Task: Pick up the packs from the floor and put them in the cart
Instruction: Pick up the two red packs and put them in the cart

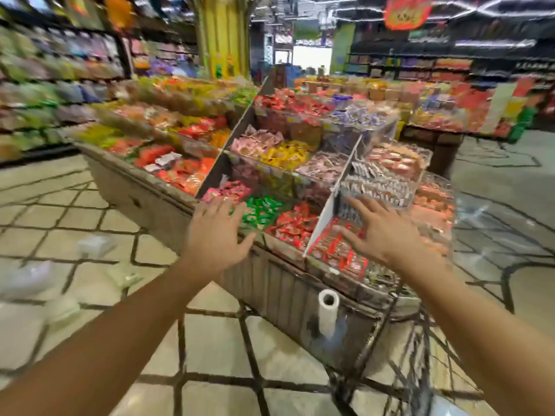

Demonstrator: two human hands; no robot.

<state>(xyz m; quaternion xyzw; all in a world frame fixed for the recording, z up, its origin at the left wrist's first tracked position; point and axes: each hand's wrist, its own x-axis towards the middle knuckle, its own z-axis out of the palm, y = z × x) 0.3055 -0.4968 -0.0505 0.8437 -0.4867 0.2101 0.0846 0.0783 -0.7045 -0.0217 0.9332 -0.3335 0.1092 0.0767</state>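
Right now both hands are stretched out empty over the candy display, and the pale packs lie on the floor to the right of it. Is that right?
Not quite. The head view shows the packs on the floor to the left of the candy display, not the right. Both the left hand and the right hand are indeed open and empty.

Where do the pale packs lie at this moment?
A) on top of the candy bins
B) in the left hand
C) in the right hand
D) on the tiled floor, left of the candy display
D: the pale packs lie on the floor; the left hand and the right hand are open and empty.
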